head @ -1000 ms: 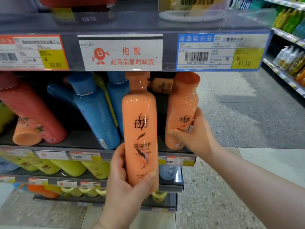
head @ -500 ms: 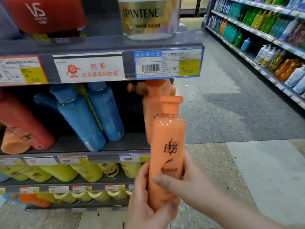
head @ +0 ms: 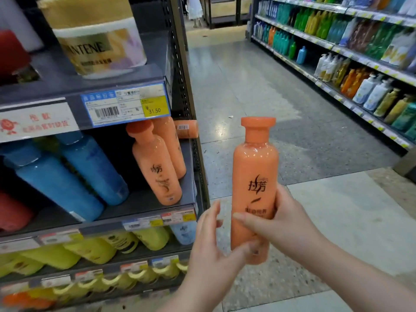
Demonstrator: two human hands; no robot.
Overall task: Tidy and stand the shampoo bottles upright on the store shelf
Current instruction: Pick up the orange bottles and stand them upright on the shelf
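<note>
Shelf (head: 139, 204) at left; right hand (head: 287, 224) fingers clamp orange bottle (head: 255, 172); left hand (head: 209, 251) fingers apart, blurred, thumb covering bottle's base.

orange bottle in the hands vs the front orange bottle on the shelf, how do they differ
The held bottle is upright; the shelf bottle leans with its cap toward the left. The held bottle is out over the aisle floor, gripped by the right hand; the shelf bottle rests on the shelf with no hand on it. Both are orange, with the same shape, cap and black logo.
</note>
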